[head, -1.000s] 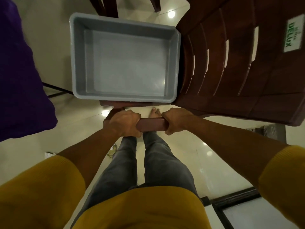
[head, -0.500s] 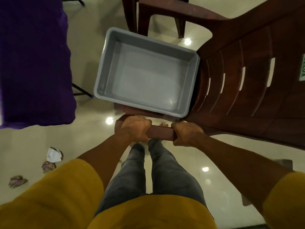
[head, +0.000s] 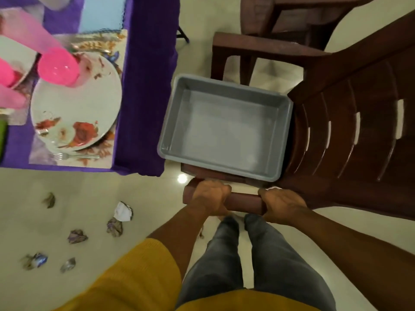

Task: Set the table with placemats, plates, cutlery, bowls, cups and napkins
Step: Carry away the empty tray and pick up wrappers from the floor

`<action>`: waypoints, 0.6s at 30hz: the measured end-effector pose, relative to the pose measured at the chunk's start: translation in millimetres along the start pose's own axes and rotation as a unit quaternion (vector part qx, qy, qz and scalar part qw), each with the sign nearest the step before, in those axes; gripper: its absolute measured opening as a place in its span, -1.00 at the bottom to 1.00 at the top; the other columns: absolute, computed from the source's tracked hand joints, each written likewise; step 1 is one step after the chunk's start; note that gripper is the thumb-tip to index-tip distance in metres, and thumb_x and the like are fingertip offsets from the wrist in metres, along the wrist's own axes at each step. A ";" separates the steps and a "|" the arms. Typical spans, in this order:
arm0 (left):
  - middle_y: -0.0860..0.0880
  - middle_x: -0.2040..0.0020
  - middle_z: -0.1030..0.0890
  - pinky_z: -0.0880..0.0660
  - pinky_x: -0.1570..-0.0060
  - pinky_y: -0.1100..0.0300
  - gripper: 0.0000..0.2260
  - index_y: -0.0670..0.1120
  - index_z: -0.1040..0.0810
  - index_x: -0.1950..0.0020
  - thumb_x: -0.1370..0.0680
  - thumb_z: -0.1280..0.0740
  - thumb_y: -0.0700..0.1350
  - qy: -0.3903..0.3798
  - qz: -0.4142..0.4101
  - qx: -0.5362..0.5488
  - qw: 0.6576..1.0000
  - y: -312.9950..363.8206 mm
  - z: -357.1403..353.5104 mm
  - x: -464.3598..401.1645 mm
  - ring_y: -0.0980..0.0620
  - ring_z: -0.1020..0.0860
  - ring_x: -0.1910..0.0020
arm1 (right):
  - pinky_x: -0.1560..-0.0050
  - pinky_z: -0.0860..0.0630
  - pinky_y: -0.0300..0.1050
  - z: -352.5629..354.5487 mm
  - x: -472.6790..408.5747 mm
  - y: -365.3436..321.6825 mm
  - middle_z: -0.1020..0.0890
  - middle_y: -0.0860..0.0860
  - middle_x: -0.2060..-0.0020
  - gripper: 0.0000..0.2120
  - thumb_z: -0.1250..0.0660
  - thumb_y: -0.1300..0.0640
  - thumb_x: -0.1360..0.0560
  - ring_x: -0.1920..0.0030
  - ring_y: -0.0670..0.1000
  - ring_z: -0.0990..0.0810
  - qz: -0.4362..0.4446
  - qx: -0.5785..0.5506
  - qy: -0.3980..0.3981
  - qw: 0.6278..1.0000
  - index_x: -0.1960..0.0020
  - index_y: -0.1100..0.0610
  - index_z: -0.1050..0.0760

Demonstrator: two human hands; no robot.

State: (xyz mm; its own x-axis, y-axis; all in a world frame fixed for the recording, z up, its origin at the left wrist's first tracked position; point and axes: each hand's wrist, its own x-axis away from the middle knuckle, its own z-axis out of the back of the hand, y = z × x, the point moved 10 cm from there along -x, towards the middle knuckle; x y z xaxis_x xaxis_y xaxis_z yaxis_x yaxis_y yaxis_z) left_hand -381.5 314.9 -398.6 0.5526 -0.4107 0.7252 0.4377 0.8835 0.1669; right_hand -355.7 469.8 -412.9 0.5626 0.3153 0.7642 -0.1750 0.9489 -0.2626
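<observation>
My left hand (head: 210,197) and my right hand (head: 281,205) both grip the armrest (head: 243,202) of a brown plastic chair. An empty grey tub (head: 224,127) sits on that chair's seat, just beyond my hands. At the left, a table with a purple cloth (head: 146,86) carries a white floral plate (head: 78,111) on a patterned placemat (head: 101,153), a fork (head: 71,156) beside the plate, and a pink cup (head: 58,67) at the plate's far edge. A light blue mat (head: 101,14) lies further back.
The chair's slatted back (head: 350,135) rises at the right, with a second brown chair (head: 280,41) behind it. Several crumpled paper scraps (head: 121,213) lie on the glossy floor at lower left. My legs stand directly below the armrest.
The view has swung left and down, bringing the set table and the floor scraps into sight. Both hands keep their grip on the armrest; the chair and tub sit further right in view.
</observation>
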 end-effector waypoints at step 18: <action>-0.05 -0.20 -0.62 -0.50 -0.20 0.02 -0.51 0.03 -0.46 -0.40 -0.51 -0.49 0.08 -0.043 0.037 0.023 0.998 -72.1 -49.2 9.6 -0.07 -0.59 -0.16 | -0.04 -0.54 0.00 -18.3 -53.6 -64.6 -0.62 -0.03 -0.04 -0.53 -0.50 -0.15 -0.37 -0.01 0.05 -0.60 -0.005 0.022 -0.053 0.998 -0.21 -0.11 -0.45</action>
State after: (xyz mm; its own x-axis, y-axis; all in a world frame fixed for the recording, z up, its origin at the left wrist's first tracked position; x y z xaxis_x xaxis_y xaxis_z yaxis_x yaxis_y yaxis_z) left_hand -372.9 236.2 -436.6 0.5184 -0.3250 0.7910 0.3632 0.9211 0.1404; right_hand -359.7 391.4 -447.7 0.4765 0.3038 0.8250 -0.2074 0.9508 -0.2304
